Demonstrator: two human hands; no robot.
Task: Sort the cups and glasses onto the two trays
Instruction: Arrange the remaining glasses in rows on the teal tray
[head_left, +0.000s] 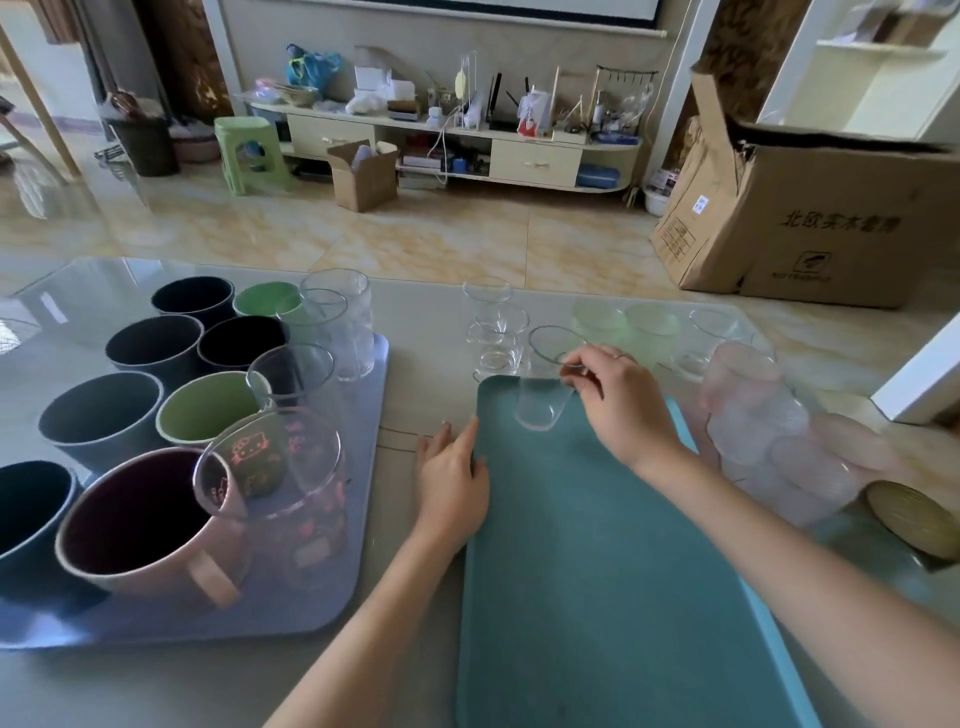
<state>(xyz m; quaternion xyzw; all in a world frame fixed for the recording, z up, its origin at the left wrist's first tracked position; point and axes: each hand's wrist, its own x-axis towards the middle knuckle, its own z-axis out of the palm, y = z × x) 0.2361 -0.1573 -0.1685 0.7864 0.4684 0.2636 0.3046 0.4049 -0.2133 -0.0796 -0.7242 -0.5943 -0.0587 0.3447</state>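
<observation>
A teal tray (597, 571) lies in front of me, bare except for one clear glass (540, 395) that my right hand (618, 400) grips by the rim, tilted at the tray's far end. My left hand (452, 478) rests flat on the tray's left edge, fingers apart. To the left, a lavender tray (332, 587) carries several dark, green and pink cups (150, 525) plus clear glasses, one printed with cartoon cats (270, 467). Beyond the teal tray stand two clear glasses (498, 338).
Pale green glasses (623, 322) and another clear glass (711, 332) stand at the table's far right. Pink frosted glasses (763, 415) crowd the right side, next to a gold round thing (914, 514). A large cardboard box (810, 208) sits on the floor beyond.
</observation>
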